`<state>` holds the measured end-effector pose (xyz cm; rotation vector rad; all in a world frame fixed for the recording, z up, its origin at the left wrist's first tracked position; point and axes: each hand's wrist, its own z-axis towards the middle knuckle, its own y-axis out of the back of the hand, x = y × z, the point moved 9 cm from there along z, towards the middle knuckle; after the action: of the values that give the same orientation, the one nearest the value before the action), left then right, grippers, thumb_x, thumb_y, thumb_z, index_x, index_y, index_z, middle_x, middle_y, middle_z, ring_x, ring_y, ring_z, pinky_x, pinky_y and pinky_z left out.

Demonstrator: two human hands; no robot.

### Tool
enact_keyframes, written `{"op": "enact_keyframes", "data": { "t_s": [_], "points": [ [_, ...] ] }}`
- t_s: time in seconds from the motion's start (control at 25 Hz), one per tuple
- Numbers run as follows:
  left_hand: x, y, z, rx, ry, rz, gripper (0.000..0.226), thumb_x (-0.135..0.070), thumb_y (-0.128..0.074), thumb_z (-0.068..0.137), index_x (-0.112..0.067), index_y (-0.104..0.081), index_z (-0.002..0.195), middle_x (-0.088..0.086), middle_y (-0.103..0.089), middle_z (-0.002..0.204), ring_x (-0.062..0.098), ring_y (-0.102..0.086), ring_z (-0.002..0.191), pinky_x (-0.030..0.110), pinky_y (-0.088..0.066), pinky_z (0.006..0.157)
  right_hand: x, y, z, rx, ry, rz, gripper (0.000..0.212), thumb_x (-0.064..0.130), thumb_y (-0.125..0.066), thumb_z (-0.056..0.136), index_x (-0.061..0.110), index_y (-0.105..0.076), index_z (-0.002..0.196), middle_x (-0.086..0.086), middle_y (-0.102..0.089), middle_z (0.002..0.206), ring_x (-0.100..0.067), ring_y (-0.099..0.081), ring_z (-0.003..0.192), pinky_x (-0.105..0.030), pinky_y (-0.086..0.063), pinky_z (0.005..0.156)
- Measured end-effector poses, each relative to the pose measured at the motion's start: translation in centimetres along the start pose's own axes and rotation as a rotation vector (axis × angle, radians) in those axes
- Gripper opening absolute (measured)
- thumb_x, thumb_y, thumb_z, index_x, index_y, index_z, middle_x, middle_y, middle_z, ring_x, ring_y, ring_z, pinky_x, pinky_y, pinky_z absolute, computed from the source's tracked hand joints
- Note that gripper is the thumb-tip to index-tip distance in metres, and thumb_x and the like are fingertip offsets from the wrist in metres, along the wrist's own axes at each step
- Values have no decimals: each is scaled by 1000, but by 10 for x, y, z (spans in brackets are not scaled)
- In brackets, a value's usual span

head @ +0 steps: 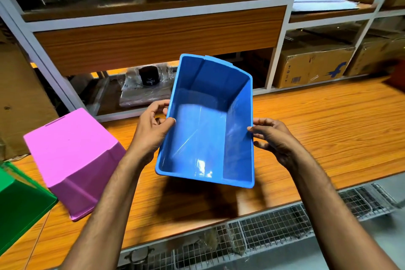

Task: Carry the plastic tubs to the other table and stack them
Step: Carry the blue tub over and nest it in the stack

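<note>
An empty blue plastic tub point(210, 123) hangs in the air above the wooden table point(317, 129), its open side tilted toward me. My left hand point(153, 127) grips its left rim, thumb inside and fingers outside. My right hand point(274, 140) holds the right rim the same way. To the left a pink tub point(74, 160) lies upside down on the table. A green tub point(19, 201) sits at the far left edge, partly cut off by the frame.
Shelving point(153, 37) rises behind the table with cardboard boxes point(311, 68), a black can point(149, 78) and plastic-wrapped items. A red object point(397, 79) shows at the right edge. Wire mesh racks point(274, 226) lie below the table's front edge.
</note>
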<state>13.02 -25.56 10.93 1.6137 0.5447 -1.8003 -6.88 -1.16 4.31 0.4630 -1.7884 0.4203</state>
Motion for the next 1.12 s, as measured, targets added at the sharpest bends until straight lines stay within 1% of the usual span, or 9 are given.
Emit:
{"op": "enact_keyframes", "data": {
  "t_s": [0.12, 0.2, 0.36, 0.48, 0.68, 0.8, 0.88, 1.0, 1.12],
  "points": [
    [0, 0, -1, -1, -12, 6, 42, 9, -59, 94, -15, -63, 127, 7, -68, 113, -5, -70, 81, 15, -56, 68, 2, -3, -3, 18, 14, 54, 26, 1, -69, 92, 16, -66, 113, -5, -75, 112, -21, -71, 106, -37, -61, 81],
    [0, 0, -4, -17, -3, -1, 41, 9, -59, 94, -14, -63, 128, 6, -67, 113, -6, -70, 79, 15, -56, 66, 8, -4, -6, 26, 51, 65, 33, -1, -69, 92, 15, -65, 121, -4, -71, 107, -19, -70, 104, -43, -58, 92],
    [-1, -4, -5, -22, 30, -48, 36, 8, -61, 95, -12, -63, 126, 6, -66, 108, -4, -71, 74, 17, -58, 64, 14, -2, -8, 46, 83, 92, 36, -3, -69, 92, 15, -67, 124, 7, -69, 88, -12, -69, 95, -35, -58, 83],
    [1, -8, -6, -13, 49, -44, 29, -1, -66, 96, -11, -66, 123, 12, -63, 111, -1, -72, 75, 20, -61, 70, 13, 0, -8, 61, 91, 106, 37, -5, -67, 92, 16, -68, 123, 9, -72, 88, -10, -70, 94, -31, -57, 76],
    [11, -21, -9, -17, 111, -56, 26, -1, -68, 94, -13, -69, 117, 7, -67, 107, 15, -73, 85, 35, -62, 80, 8, 19, -8, 44, 95, 92, 32, -5, -66, 92, 14, -70, 117, 11, -73, 84, -12, -69, 94, -33, -56, 79],
    [10, -37, -13, -14, 113, -27, 30, 1, -68, 92, -12, -68, 119, 3, -67, 103, 15, -71, 86, 33, -62, 78, 3, 35, -9, 27, 89, 91, 32, -7, -65, 91, 16, -70, 112, 15, -74, 76, -14, -69, 94, -35, -56, 81],
    [10, -48, -15, -6, 110, -36, 32, 1, -68, 92, -12, -68, 121, 4, -66, 107, 9, -72, 83, 27, -62, 72, 3, 50, -13, 15, 97, 100, 36, -8, -66, 89, 14, -70, 117, 14, -75, 85, -15, -69, 98, -38, -56, 83],
    [15, -65, -18, 30, 122, -76, 32, -8, -69, 95, -16, -68, 125, 4, -69, 116, 6, -74, 90, 21, -59, 69, 9, 74, -28, -17, 142, 108, 40, -6, -69, 87, 13, -69, 123, 1, -72, 112, -16, -69, 104, -36, -56, 81],
    [26, -93, -26, 86, 154, -156, 29, -18, -70, 96, -20, -70, 125, 1, -72, 122, 17, -74, 104, 27, -60, 73, 14, 104, -55, -72, 179, 131, 36, -5, -69, 88, 15, -70, 118, 2, -71, 107, -12, -71, 96, -31, -59, 74]
  ]
}}
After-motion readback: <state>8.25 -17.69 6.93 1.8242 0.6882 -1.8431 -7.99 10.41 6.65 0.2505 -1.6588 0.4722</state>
